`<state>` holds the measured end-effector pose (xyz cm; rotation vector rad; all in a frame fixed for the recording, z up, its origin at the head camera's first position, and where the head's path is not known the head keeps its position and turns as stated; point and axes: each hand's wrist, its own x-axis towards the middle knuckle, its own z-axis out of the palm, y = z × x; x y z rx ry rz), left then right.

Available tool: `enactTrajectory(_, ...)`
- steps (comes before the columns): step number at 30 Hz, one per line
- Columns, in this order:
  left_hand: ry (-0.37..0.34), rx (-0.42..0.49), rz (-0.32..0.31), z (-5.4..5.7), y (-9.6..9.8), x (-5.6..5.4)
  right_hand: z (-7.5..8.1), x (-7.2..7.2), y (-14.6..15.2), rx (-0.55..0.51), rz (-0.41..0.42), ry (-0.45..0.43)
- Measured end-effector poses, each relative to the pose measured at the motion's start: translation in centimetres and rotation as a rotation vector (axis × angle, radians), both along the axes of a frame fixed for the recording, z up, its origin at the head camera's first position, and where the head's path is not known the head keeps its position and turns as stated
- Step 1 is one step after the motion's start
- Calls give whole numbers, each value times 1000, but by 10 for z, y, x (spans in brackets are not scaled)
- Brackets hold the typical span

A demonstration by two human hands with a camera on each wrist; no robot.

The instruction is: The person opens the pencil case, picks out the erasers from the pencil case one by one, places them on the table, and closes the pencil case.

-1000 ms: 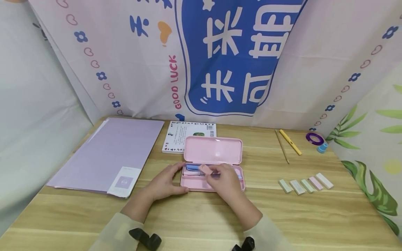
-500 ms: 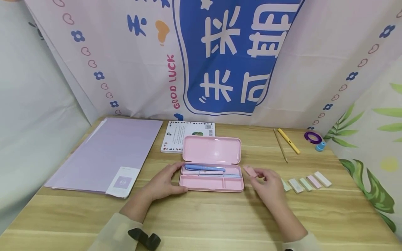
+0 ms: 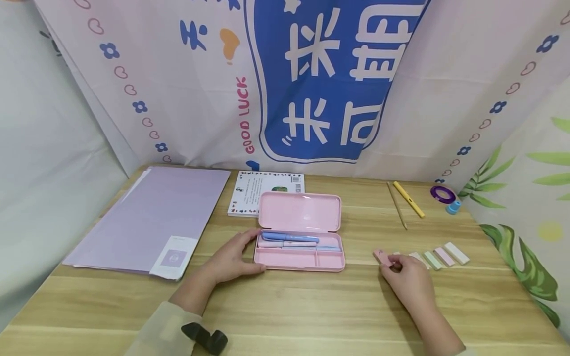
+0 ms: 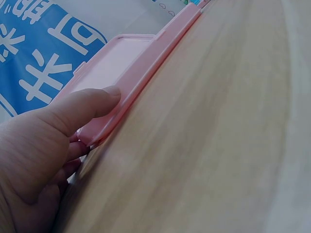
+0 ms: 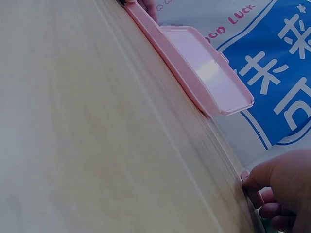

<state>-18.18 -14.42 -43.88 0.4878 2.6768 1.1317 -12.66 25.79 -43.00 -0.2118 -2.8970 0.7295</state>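
A pink pencil case (image 3: 300,261) lies with its lid raised, several blue and pink pens (image 3: 290,238) in its rear compartment. My left hand (image 3: 231,259) holds the case by its left end; in the left wrist view the thumb (image 4: 99,101) presses the front wall, with the other fingers round the end. Between thumb and fingers of my right hand (image 3: 411,282) is a pink block-shaped eraser (image 3: 382,257), low over the table, left of a row of pastel erasers. That hand partly covers the row's left end.
Other erasers in green, pink and white (image 3: 456,253) lie to the right. Behind them are a pencil (image 3: 397,205), a yellow pen (image 3: 408,199), a purple tape roll (image 3: 443,194) and a small blue item (image 3: 453,207). A booklet (image 3: 245,193) and a lilac folder (image 3: 165,212) lie left.
My right hand has carried the pink eraser out from over the pencil case and to the right, down beside the eraser row. The left hand has stayed at the case.
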Motion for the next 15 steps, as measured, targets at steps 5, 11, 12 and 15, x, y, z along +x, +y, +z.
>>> enactTrajectory(5, 1, 4, -1, 0, 0, -1, -2, 0, 1, 4, 5, -8)
enactTrajectory(11, -2, 10, -5, -1, -1, -2, 0, 0, 0, -38, -16, -48)
enactTrajectory(12, -3, 11, -6, -1, 0, -1, 1, 0, 0, -52, -21, -49)
enactTrajectory(15, -5, 18, -6, -1, 0, -1, 6, -6, -5, -119, -2, -38)
